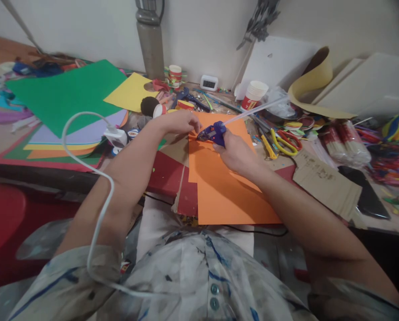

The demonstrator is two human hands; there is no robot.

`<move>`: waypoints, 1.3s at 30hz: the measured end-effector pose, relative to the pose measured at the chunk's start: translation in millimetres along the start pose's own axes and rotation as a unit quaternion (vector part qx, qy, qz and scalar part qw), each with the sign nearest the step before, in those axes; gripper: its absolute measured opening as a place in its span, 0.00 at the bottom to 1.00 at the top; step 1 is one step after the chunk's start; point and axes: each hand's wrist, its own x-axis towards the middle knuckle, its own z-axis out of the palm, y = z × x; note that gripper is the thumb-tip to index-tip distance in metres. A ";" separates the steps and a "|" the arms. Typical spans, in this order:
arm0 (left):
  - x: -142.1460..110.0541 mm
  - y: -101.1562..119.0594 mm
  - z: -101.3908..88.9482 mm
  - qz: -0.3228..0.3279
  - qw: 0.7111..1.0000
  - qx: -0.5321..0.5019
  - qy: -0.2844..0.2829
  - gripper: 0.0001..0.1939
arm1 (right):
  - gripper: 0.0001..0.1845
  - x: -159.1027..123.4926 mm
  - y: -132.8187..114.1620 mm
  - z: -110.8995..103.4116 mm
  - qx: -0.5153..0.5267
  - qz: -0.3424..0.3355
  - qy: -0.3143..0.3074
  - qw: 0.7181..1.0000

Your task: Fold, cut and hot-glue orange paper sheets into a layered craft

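Note:
My right hand [236, 151] is wrapped round the handle of a blue glue gun [215, 133]. A long clear glue stick [252, 110] sticks out of its back, and its nozzle points left, low over the orange paper [232, 200]. My left hand [183, 122] is at the upper left edge of the orange paper, close to the nozzle. Its fingers are bent down and drawn together; what they pinch, if anything, is hidden. At least two orange sheets overlap at the table's front edge.
Green paper [75, 93] and yellow paper [129, 91] lie left. Yellow-handled scissors [281, 142], a cutter [269, 145], a cardboard piece [326, 183] and a black phone [366, 191] lie right. Paper cups [253, 94], a bottle [150, 44] and a clock [209, 83] stand behind. A white cable [100, 214] crosses my left arm.

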 end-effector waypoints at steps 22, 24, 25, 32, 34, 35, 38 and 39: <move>3.4 -2.8 3.2 -0.016 0.995 0.100 0.006 0.22 | 0.21 14.6 -1.4 15.5 0.003 -0.043 0.024 0.999; 3.8 -4.1 3.9 -0.011 0.996 0.093 0.002 0.23 | 0.19 13.4 -0.1 14.6 -0.003 -0.039 0.031 0.999; 3.9 -4.5 4.1 -0.010 0.996 0.091 0.000 0.23 | 0.19 13.3 0.7 14.3 -0.005 -0.037 0.035 0.999; 5.0 -6.5 5.8 -0.020 0.995 0.095 -0.003 0.19 | 0.18 21.4 3.8 19.8 0.022 -0.044 0.038 0.998; 5.9 -7.9 6.5 -0.020 0.995 0.095 -0.003 0.19 | 0.18 22.6 3.8 20.7 0.027 -0.048 0.040 0.998; 6.1 -8.3 6.5 -0.018 0.995 0.094 -0.003 0.18 | 0.18 22.8 3.8 20.9 0.029 -0.051 0.042 0.997; 5.4 -6.5 5.1 -0.018 0.995 0.101 -0.005 0.19 | 0.20 23.1 3.7 21.2 0.035 -0.055 0.047 0.997; 4.7 -4.9 4.2 -0.022 0.994 0.105 -0.007 0.19 | 0.21 23.1 3.5 21.2 0.038 -0.054 0.046 0.997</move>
